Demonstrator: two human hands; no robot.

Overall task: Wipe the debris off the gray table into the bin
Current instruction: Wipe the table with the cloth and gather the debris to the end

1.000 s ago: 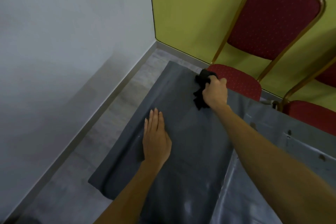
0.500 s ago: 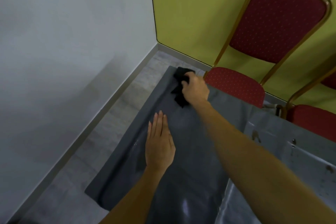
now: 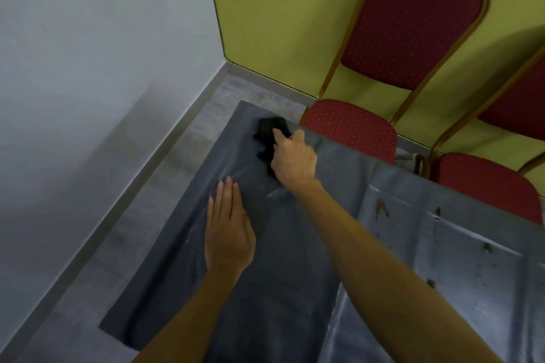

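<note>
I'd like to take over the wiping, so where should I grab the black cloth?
I'd pinch the cloth at its bunched far end, from above and the left: that lump sticks out beyond the right hand, which covers the rest.

A pale gray-white wall [image 3: 88, 68] meets a yellow-green wall [image 3: 280, 9] in the corner, with a gray baseboard [image 3: 159, 156] above the mottled gray floor [image 3: 187, 174]. Two gold-framed banquet chairs in dotted red upholstery stand against the yellow-green wall, the near-corner chair [image 3: 413, 23] beside the right-edge chair [image 3: 483, 183].
</note>
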